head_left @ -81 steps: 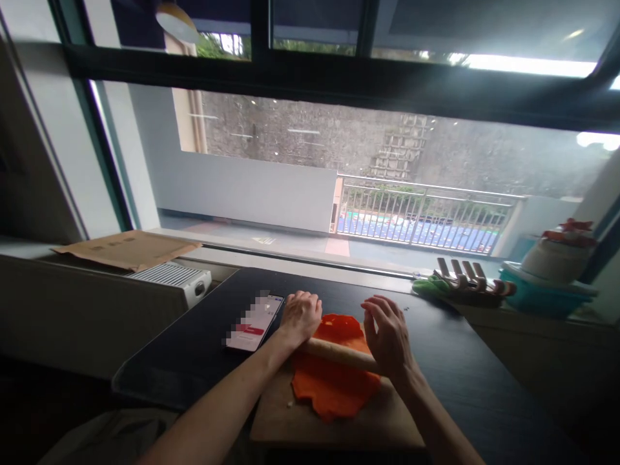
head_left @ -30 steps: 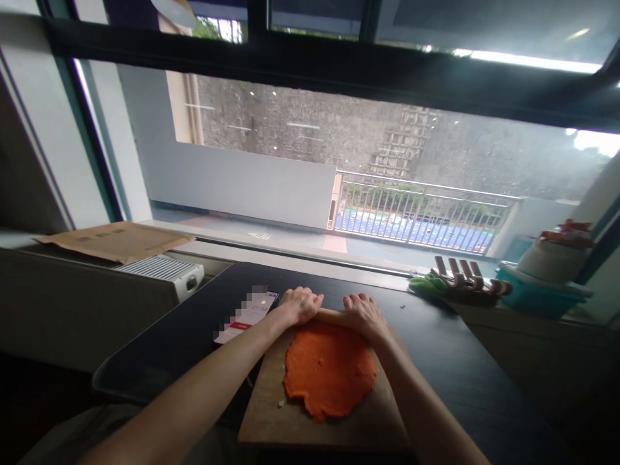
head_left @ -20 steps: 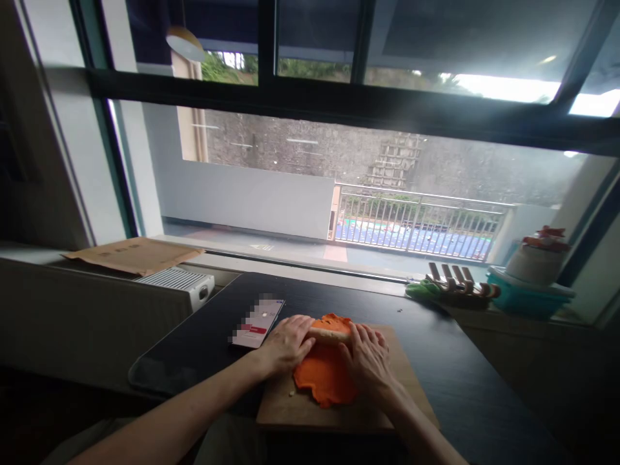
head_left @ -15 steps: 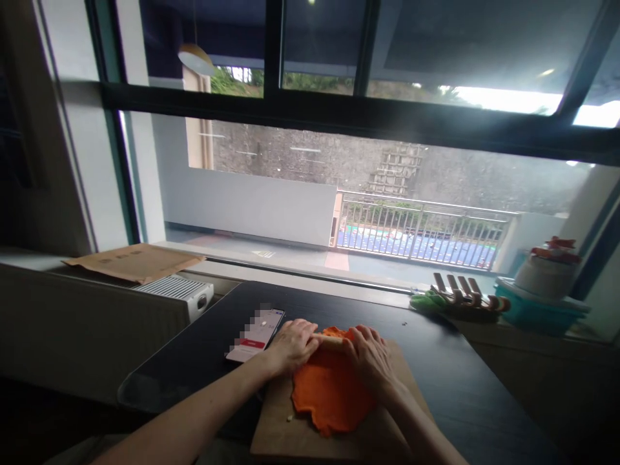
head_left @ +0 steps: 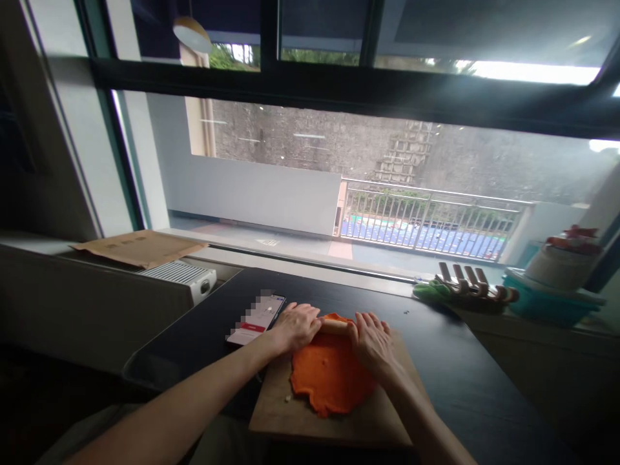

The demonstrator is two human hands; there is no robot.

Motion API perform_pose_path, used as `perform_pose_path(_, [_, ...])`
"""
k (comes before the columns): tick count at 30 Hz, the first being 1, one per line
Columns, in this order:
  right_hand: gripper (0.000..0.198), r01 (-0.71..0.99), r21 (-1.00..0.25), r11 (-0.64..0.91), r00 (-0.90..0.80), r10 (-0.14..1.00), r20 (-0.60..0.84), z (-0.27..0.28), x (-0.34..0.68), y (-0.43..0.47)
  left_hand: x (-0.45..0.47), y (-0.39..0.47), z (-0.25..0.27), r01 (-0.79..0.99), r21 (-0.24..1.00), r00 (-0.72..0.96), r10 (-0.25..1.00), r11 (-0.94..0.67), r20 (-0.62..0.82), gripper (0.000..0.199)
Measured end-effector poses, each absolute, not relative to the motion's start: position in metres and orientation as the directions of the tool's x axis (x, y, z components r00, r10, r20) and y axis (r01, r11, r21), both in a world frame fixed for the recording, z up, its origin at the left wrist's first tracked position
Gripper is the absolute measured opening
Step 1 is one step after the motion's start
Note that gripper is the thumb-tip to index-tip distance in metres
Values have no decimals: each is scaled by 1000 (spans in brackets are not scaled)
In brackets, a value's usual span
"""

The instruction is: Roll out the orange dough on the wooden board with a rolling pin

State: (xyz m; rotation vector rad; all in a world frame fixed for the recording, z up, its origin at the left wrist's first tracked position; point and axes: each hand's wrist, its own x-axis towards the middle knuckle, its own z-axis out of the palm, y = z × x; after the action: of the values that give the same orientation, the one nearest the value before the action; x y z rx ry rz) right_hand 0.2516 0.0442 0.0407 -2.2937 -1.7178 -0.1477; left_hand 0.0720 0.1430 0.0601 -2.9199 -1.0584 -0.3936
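Observation:
A thin, uneven sheet of orange dough [head_left: 329, 378] lies flat on a wooden board [head_left: 353, 431]. Across its far part rests a short pale wooden rolling pin [head_left: 335, 327]. My left hand [head_left: 296, 325] is closed over the pin's left end, and my right hand [head_left: 374, 339] presses on its right end with bent fingers. Both palms hide the pin's ends; only its middle shows. A ragged strip of orange sticks out beyond the pin. Near the board's left edge sits a tiny pale crumb [head_left: 287, 398].
A phone [head_left: 261, 315] lies on the dark table [head_left: 450, 381], left of the board. Along the windowsill stand a green item [head_left: 431, 292], a rack with upright slats [head_left: 472, 287] and a teal box [head_left: 547, 300]. Brown paper [head_left: 145, 248] covers part of the radiator [head_left: 181, 276].
The whole scene sits slightly higher in the picture as the camera has tilted. Both hands stay on the rolling pin at the sheet's far part, with little visible movement over the board.

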Motion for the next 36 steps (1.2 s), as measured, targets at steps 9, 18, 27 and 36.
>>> perform_pose_path(9, [53,984,-106,-141,162,961,224,40,239,-10,43,107,55,550,141,789,567,-823,236,44])
perform_pose_path(18, [55,947,-146,-286,307,940,149,54,260,80,100,172,56,715,141,649,725,-685,231,44])
perform_pose_path(27, [47,992,-114,-59,94,940,329,31,248,7,56,127,41,593,207,710,627,-778,320,47])
perform_pose_path(36, [30,980,-196,41,9,968,251,74,261,21,80,154,70,665,241,652,706,-707,276,36])
